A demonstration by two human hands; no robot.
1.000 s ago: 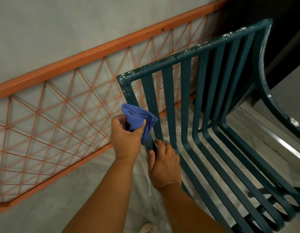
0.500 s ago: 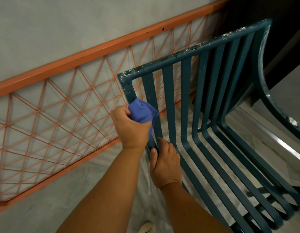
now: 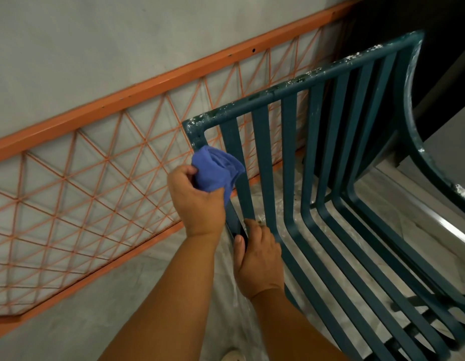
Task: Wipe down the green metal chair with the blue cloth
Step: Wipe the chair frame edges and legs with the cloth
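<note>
Chair point(image 3: 314, 162) stands before me beside the orange railing point(image 3: 122, 105); my left hand point(image 3: 197, 201) grips the blue cloth point(image 3: 215, 169) against its corner post. My right hand point(image 3: 260, 264) clasps the frame, steadying it. I should press firmly along each slat.

No readable text, label, brand, number or sign shows anywhere

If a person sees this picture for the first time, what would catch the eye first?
Probably the blue cloth, bunched in the left hand against the left upright of the green metal chair at centre. Below it the right hand grips the chair frame. Behind, an orange lattice railing crosses the left half.
</note>
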